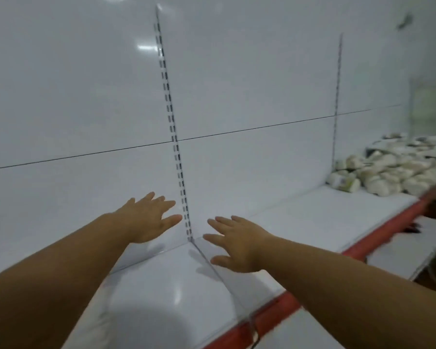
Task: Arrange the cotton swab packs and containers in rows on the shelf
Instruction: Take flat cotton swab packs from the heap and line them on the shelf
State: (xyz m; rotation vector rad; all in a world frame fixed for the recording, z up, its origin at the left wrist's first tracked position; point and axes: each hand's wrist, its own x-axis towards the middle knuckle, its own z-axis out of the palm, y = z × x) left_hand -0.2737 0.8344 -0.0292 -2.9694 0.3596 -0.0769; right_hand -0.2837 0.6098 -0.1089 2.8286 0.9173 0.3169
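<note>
Two hands reach forward over one long white shelf (166, 285). The left hand (149, 217) and the right hand (237, 240) are both palm down with fingers straight and spread, gripping nothing. They lie near each other but apart. Whether the fingers touch the shelf cannot be told, though shadows fall just under both.

There is one heap of cotton swab packs (393, 170), white with a little green. It is too blurred to count the packs or to tell packs from containers. The heap lies on the same shelf, far off to the right of the right hand and further back, against the back panel (61, 96). It is well apart from both hands.

Two slotted uprights run down the back panel. One upright (171, 117) ends between the two hands, and the second upright (337, 96) stands just left of the heap. From the foot of the nearer one a thin line (219, 275) crosses the shelf toward the person, passing under the right hand. I cannot tell whether it is a seam or a clear divider.

A red front strip (378, 238) edges the shelf on the near side of the right forearm. Past it, to the right and lower, shows part of a second white shelf (408, 250). Between the right hand and the heap the shelf shows only its white surface, as it does beneath and left of the left hand.
</note>
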